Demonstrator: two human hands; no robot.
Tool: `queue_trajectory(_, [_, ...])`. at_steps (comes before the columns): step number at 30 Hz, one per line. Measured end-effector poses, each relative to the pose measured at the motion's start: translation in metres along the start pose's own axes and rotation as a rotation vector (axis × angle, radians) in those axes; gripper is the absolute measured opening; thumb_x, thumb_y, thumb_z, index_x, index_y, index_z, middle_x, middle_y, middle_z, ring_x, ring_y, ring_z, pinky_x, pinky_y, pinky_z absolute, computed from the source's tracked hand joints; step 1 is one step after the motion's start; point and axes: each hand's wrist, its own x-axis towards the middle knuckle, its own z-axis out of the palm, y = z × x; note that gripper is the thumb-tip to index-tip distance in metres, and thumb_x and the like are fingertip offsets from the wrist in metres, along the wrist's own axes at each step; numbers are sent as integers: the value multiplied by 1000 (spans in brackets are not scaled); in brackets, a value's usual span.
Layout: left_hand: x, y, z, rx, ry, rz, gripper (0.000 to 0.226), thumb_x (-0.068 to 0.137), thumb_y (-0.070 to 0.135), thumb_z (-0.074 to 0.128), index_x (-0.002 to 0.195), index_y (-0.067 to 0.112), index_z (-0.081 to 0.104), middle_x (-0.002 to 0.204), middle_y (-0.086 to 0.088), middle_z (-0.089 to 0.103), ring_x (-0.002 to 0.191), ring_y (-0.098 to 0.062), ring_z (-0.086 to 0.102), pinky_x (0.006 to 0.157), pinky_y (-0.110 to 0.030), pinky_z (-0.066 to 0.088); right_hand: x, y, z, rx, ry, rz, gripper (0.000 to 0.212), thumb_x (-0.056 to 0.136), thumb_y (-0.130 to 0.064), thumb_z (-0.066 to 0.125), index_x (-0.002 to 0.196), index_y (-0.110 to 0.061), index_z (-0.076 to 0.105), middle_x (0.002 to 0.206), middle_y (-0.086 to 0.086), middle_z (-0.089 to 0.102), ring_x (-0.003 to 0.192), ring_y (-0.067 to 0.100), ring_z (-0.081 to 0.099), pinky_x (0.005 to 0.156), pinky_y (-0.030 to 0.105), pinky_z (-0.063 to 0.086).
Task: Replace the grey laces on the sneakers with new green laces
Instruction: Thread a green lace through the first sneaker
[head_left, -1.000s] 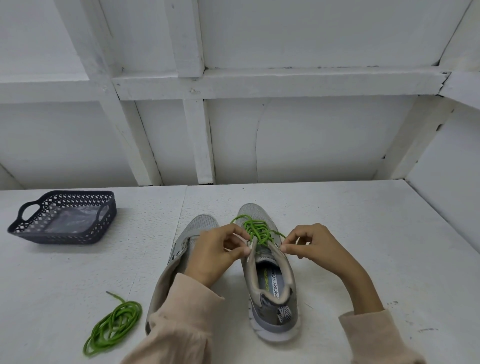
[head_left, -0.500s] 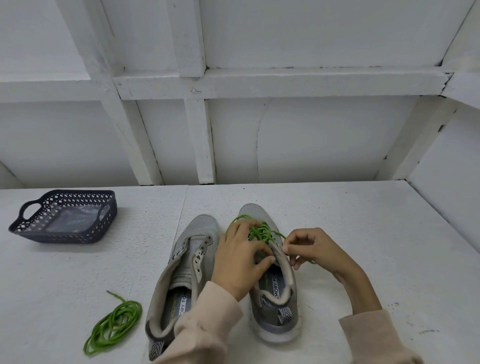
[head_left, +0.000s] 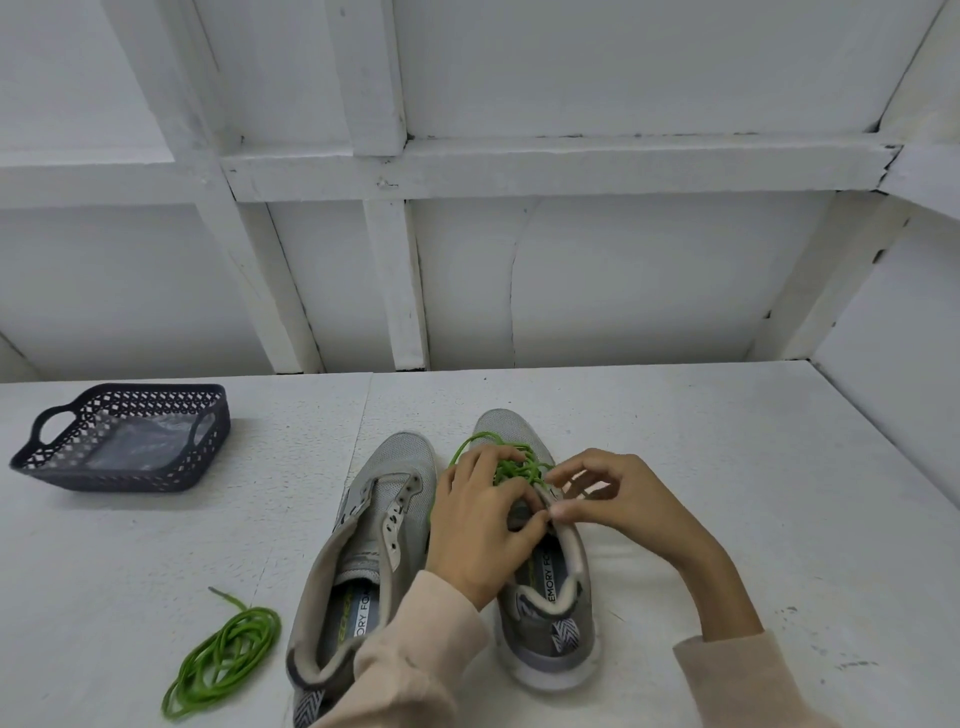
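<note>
Pinching the eyelet edge of the sneaker, left hand and right hand meet at the green lace.

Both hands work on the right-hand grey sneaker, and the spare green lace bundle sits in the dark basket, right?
No: the head view shows the coiled green lace bundle lying on the white table, outside the dark perforated plastic basket. The rest holds.

White painted wall across the top half of the frame. Thick white beams on it, one long and flat, others going up and down. Thin crack down the middle panel. White, bumpy table over the bottom half. White side wall at the right edge. Soft, even light.
</note>
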Motion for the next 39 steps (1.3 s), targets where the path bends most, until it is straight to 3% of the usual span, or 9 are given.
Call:
queue_trajectory(6, [-2,-4,-5,17,60,-4,14,69,45,57,69,31,61,115,13,57,113,-11,46,83,-26,25,2,0,8,-89,-74,-69,24,78,-7,77,91,-27,77,101,-10,63,96,13,62,83,30,49])
queue_trajectory(10, [-4,-5,-8,8,67,5,15,71,46,58,71,32,61,115,11,57,112,-12,46,84,-29,31,5,-6,13,-300,-25,-77,22,72,-23,77,87,-39,76,99,-19,60,93,3,59,79,32,50])
queue_trajectory(15, [-10,-7,-13,-93,4,-47,24,72,49,56,85,31,63,109,11,51,98,-10,46,77,-28,43,5,-17,24,-608,43,-122,6,75,-34,77,81,-35,75,101,-17,57,93,1,53,76,29,44])
queue_trajectory(19, [-14,-9,-18,-245,-20,-142,29,71,37,63,98,30,57,98,17,52,85,0,53,73,-22,45,6,-12,33,-557,101,-103,4,75,-33,78,76,-32,75,106,-21,53,100,-2,48,79,29,44])
queue_trajectory(23, [-12,-9,-21,-341,2,-196,27,67,34,66,92,32,58,87,17,62,77,-5,60,70,-28,51,8,-8,43,-504,146,-66,4,73,-30,81,75,-30,77,113,-23,51,100,-5,42,81,28,42])
queue_trajectory(26, [-12,-8,-22,-359,3,-206,24,66,33,67,85,39,55,84,18,64,76,-4,61,69,-26,52,11,-7,48,-417,135,-41,5,73,-24,82,75,-27,79,112,-22,53,105,1,46,88,31,44])
queue_trajectory(31, [-13,-11,-21,-368,0,-216,25,67,31,70,90,29,62,84,18,64,77,-2,62,71,-25,53,11,-2,47,-270,103,-37,12,70,-21,84,72,-31,79,111,-26,55,110,9,51,95,41,45])
queue_trajectory(34, [-13,-12,-23,-392,-18,-228,26,67,37,71,91,32,63,85,16,66,78,-2,64,73,-26,55,9,0,48,-194,113,-56,28,71,-21,84,65,-46,73,112,-24,58,112,8,52,97,41,44])
queue_trajectory(39, [-12,-14,-25,-381,-40,-234,26,67,39,72,91,34,63,85,17,66,78,0,64,73,-29,56,9,0,50,-204,123,-69,25,77,-19,79,69,-41,71,113,-21,56,113,9,49,100,37,41])
